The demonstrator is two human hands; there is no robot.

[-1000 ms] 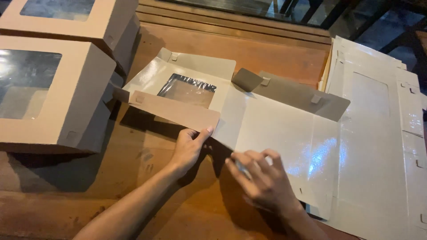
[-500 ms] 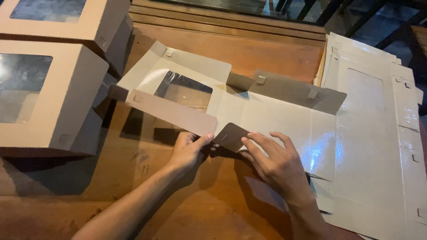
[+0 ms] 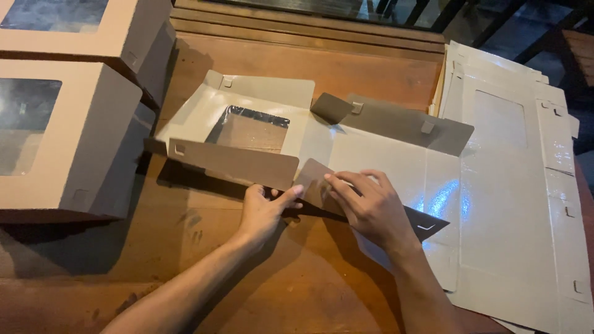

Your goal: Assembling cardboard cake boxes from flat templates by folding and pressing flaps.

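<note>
An unfolded cardboard box blank [image 3: 377,154], glossy white inside and brown outside, lies flat on the wooden table [image 3: 204,260]. It has a clear plastic window [image 3: 250,130] in its left panel. My left hand [image 3: 263,213] pinches the lower edge of the near left flap [image 3: 232,162], which stands raised. My right hand [image 3: 368,207] presses on the near side flap [image 3: 315,182] and folds it upward. The far flap [image 3: 396,124] also stands up.
Two assembled window boxes [image 3: 68,136] stand stacked at the left edge. A pile of flat white box blanks [image 3: 526,185] lies at the right, close to my right forearm. Bare wood shows near the front edge.
My right hand has lifted the near side flap from flat to raised. My left hand shifted slightly right along the raised left flap. The view moved closer.
</note>
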